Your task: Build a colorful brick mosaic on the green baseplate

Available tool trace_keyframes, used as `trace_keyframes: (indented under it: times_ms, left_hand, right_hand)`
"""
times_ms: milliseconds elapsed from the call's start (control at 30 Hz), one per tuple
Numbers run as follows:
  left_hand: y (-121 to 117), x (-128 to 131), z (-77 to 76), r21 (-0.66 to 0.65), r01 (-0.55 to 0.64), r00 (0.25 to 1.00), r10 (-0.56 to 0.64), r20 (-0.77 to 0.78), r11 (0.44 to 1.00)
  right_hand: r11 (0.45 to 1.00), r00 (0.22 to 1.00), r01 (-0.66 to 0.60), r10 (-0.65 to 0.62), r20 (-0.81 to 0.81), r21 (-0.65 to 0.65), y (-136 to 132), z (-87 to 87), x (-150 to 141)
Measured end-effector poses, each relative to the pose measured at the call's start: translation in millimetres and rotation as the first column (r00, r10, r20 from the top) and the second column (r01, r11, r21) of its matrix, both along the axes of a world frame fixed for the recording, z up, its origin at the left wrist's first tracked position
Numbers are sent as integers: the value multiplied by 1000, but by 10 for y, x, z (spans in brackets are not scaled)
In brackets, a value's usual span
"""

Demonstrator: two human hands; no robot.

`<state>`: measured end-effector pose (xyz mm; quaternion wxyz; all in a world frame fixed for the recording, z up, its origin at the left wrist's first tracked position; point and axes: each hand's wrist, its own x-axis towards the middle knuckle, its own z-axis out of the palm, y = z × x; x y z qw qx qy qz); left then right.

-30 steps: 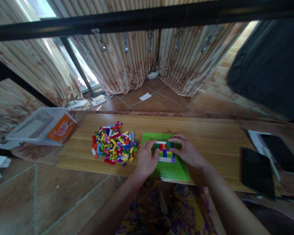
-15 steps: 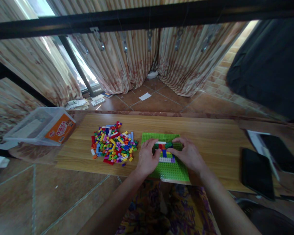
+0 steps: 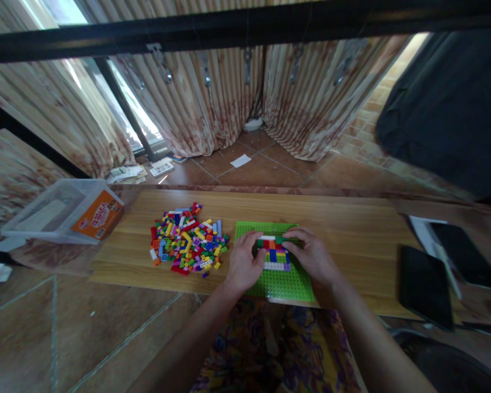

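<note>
A green studded baseplate (image 3: 282, 284) lies on the wooden board (image 3: 352, 229) in front of me. On it stands a small block of coloured bricks (image 3: 275, 255) in red, blue, yellow, green and white rows. My left hand (image 3: 242, 261) rests on the plate at the block's left side, fingers curled against it. My right hand (image 3: 313, 256) presses on the block's upper right, fingertips pinched on a dark green brick (image 3: 287, 239) at the top row.
A heap of loose coloured bricks (image 3: 186, 245) lies left of the plate. A clear plastic box with an orange label (image 3: 65, 210) sits at the far left. Two dark tablets (image 3: 425, 286) lie at the right. Curtains and tiled floor lie beyond the board.
Both hands have drawn slightly closer around the brick block. My right fingers have moved onto the green brick at the top row. The view has shifted a little.
</note>
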<state>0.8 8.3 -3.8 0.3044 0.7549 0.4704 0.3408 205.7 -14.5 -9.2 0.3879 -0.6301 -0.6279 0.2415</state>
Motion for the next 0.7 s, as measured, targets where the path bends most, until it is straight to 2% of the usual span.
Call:
trace_keyframes:
  times_ms: [233,400,533,633,700]
  left_hand:
    - [14,-4,-6,-17,8,1000,-8,3,1000]
    - [9,1,-3,21,25,999,-25,-21,999]
    - [-2,38,53,98,102,984,-85,-159,990]
    - [-4,85,116,149,191,939,-136,-316,970]
    - [-8,117,149,171,216,901,-129,-414,961]
  right_hand:
    - [999,1000,-27,26,-9,-29,40,25,7]
    - [998,999,-24,23,-23,-62,45,63,-13]
    - [994,1000,-22,22,-5,-105,65,98,-8]
    - [989,997,-70,72,14,-132,93,123,13]
    - [985,994,-99,106,41,-143,110,143,23]
